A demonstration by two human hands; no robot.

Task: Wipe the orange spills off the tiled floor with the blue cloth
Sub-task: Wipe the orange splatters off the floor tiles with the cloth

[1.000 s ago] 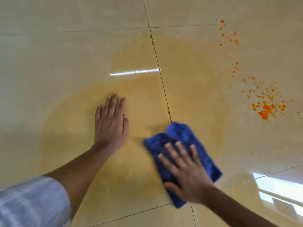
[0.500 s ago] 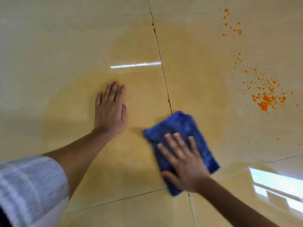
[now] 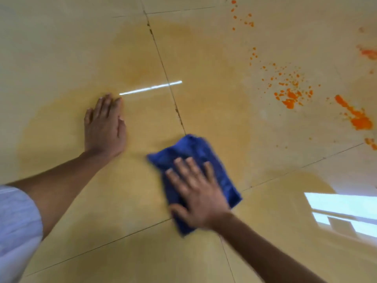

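A folded blue cloth (image 3: 189, 154) lies on the glossy cream tiled floor (image 3: 61, 48), and my right hand (image 3: 196, 193) presses flat on it with spread straight fingers. My left hand (image 3: 104, 127) rests palm down on the floor to the cloth's left, fingers together. A pale yellow-orange smear (image 3: 212, 78) covers the tiles around both hands. Bright orange splatter (image 3: 290, 97) sits to the upper right, and a thicker orange streak (image 3: 356, 115) lies near the right edge. Small orange drops (image 3: 242, 19) dot the top.
Dark grout lines (image 3: 163, 64) cross the floor between the hands. A bright window reflection (image 3: 344, 211) shines on the tile at lower right. A white sleeve (image 3: 16, 227) covers my left upper arm at the left edge.
My right hand and the cloth have shifted slightly on the floor. The view has swung right, bringing more orange streaks into sight at the right edge. My left hand stays planted.
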